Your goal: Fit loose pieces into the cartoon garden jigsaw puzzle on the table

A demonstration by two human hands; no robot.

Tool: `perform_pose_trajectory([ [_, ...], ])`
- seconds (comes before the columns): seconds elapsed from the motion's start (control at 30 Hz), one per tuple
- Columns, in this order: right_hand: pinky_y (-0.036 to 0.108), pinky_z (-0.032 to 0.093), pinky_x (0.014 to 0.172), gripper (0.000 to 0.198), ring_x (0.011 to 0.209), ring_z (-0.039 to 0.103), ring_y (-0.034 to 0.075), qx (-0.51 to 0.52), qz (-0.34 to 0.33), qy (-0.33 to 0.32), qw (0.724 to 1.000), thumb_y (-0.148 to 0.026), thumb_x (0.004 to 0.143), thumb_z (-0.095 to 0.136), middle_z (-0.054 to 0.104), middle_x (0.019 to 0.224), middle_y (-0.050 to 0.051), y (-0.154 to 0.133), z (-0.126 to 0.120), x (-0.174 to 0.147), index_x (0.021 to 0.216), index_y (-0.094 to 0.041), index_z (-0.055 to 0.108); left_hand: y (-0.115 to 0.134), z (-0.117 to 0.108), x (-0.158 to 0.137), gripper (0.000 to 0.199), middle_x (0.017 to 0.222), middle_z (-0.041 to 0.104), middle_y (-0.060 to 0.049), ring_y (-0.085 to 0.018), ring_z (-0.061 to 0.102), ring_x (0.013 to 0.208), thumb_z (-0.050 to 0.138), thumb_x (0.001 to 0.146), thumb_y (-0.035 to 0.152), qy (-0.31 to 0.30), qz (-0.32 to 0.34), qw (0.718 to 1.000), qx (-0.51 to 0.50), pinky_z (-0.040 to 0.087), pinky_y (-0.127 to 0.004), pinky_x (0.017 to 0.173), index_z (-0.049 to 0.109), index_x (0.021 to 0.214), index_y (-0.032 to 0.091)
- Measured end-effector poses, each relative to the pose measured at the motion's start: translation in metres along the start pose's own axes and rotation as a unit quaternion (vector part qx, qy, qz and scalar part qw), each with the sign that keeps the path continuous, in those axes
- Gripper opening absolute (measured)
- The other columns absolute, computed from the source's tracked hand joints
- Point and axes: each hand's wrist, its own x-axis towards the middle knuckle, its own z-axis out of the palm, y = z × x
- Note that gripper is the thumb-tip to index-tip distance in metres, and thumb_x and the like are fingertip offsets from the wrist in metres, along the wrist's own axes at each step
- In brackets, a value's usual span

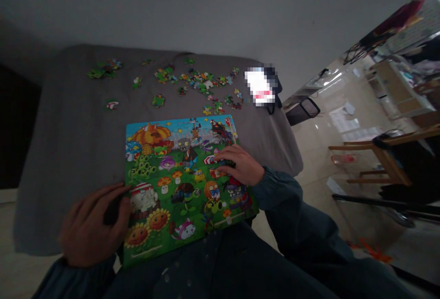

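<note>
A colourful cartoon picture board [185,170], with sunflowers, mushrooms and a pumpkin on it, lies in front of my body. My left hand [94,225] is at its left edge, fingers bent and thumb apart, the thumb touching the border. Over the right part of the board rests my right hand [242,163], its fingers stretched to the left and the thumb apart below them. By those fingertips is a red-and-white patch [208,159]; I cannot tell whether it is a loose piece or part of the picture. Beyond the board, loose jigsaw pieces [199,80] are scattered.
A grey cloth [75,143] covers the table up to the wall. More pieces [105,69] lie in a heap at the far left. A bright, blurred-out phone-like object [259,85] stands at the back right. Right of the table are a dark bin [302,111] and a wooden chair [385,161].
</note>
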Motion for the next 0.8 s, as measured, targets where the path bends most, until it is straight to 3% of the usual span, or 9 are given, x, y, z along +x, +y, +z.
perform_pose_trajectory([
  [0.17,0.043,0.053,0.1,0.029,0.109,0.064,0.023,-0.028,0.01,0.049,0.998,-0.022,0.093,0.079,0.072,0.116,0.009,0.001,0.004,-0.006,0.121,-0.021,0.076,0.002,0.0,0.0,0.023,0.118,0.078,-0.008,-0.033,0.075,0.106,0.06,0.095,0.033,-0.005,-0.012,1.0,-0.014,0.055,-0.052,0.1,0.069,0.115,0.03],
  [0.3,0.046,0.054,0.102,0.028,0.116,0.063,0.026,-0.073,-0.014,0.085,0.994,-0.028,0.1,0.068,0.072,0.121,0.013,-0.006,0.003,-0.024,0.127,-0.018,0.072,-0.001,0.002,0.001,0.023,0.117,0.078,-0.007,-0.032,0.075,0.106,0.059,0.094,0.035,-0.004,-0.016,1.0,-0.009,0.055,-0.051,0.099,0.069,0.114,0.03],
  [0.47,0.049,0.052,0.11,0.047,0.148,0.048,0.03,-0.161,-0.055,0.041,0.985,-0.037,0.105,0.06,0.059,0.154,0.015,-0.02,0.012,-0.063,0.147,-0.018,0.059,-0.003,0.001,0.005,0.02,0.11,0.08,-0.011,-0.032,0.076,0.095,0.058,0.096,0.032,0.027,0.041,0.999,0.018,0.058,-0.049,0.089,0.068,0.113,0.026],
  [0.6,0.049,0.051,0.113,0.051,0.149,0.047,0.032,-0.204,-0.039,0.038,0.977,-0.036,0.105,0.058,0.057,0.157,0.016,-0.021,0.027,-0.079,0.15,-0.013,0.056,-0.002,0.001,0.009,0.019,0.102,0.081,-0.013,-0.033,0.077,0.086,0.058,0.097,0.031,0.059,0.082,0.994,0.032,0.058,-0.047,0.08,0.07,0.108,0.021],
  [0.8,0.05,0.048,0.117,0.053,0.154,0.042,0.03,-0.185,-0.03,0.05,0.981,-0.031,0.104,0.057,0.055,0.159,0.014,-0.016,0.036,-0.081,0.155,-0.017,0.053,-0.002,0.001,0.008,0.018,0.104,0.081,-0.013,-0.033,0.077,0.088,0.061,0.096,0.03,0.054,0.073,0.996,0.021,0.058,-0.047,0.083,0.069,0.11,0.023],
])
